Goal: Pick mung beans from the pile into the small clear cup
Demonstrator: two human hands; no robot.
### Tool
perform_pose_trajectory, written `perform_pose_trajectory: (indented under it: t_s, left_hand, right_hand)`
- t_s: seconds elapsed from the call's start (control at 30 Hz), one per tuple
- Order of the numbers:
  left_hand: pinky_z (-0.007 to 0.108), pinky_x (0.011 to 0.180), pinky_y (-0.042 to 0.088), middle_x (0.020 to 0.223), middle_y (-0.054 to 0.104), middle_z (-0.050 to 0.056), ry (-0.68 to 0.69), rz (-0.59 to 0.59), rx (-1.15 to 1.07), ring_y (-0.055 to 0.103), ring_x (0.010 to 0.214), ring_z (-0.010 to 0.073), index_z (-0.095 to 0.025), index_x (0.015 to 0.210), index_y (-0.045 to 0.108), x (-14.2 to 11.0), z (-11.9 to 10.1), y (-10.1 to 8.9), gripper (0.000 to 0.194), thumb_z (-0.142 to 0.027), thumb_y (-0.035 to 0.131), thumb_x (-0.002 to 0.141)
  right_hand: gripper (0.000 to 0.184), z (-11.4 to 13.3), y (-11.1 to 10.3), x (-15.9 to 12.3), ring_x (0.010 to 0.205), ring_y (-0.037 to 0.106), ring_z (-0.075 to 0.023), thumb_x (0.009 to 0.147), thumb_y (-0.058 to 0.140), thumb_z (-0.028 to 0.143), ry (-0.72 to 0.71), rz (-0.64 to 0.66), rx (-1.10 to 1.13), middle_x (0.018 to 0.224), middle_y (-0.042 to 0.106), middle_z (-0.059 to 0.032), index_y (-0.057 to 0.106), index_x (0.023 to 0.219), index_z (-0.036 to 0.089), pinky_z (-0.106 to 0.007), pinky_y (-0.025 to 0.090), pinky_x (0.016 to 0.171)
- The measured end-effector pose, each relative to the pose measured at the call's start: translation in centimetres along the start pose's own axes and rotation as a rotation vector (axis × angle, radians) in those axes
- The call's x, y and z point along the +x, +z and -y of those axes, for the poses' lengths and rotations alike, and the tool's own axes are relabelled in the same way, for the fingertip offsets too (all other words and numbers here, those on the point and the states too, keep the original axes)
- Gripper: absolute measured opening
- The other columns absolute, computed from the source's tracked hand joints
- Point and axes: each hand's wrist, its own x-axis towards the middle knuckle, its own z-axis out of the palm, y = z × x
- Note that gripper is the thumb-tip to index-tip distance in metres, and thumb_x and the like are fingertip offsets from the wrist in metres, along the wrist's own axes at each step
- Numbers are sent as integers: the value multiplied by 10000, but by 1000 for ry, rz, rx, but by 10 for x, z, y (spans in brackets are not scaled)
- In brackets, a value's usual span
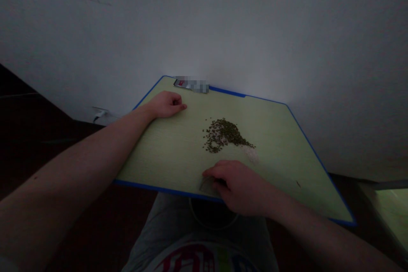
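Note:
On the pale green table top (178, 148) lies a loose heap of small greenish-brown beans or seeds (228, 129), with whitish grains (250, 153) mixed in and spread at its right side. My left hand (166, 104) rests beyond and left of the heap, its fingers curled in and nothing visible in them. Close to the near edge, my right hand (239, 185) is bent over the table, below the heap and apart from it. A thin, clear, curved piece (207, 183) shows at its fingertips; its kind is too dim to make out.
A phone-like flat object (191, 86), partly blurred, lies at the table's far edge by the wall (223, 29). Blue trim (143, 186) borders the table. Below the near edge, a dark round bowl (213, 214) sits between my legs. A small dark sliver (298, 184) lies at right.

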Motion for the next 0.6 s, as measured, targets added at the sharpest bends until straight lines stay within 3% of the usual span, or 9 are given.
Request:
perform_pose_trajectory:
  t_s: [0.37, 0.6]
  left_hand:
    - [271, 524, 278, 523, 477, -22, 2, 5, 9, 410, 513, 108, -183, 599, 516, 1, 3, 1, 383, -527, 520, 766]
    - [265, 513, 266, 507, 451, -31, -1, 2, -16, 392, 506, 103, -185, 592, 497, 1, 1, 0, 368, -506, 526, 768]
  right_hand:
    - [343, -6, 9, -23, 901, 643, -200, 829, 516, 110, 81, -48, 49, 983, 714, -71, 706, 1103, 192, -319, 478, 831]
    - [361, -25, 9, -51, 909, 648, -192, 858, 482, 94, 130, -130, 108, 1023, 702, -69, 680, 1130, 222, -332, 515, 815]
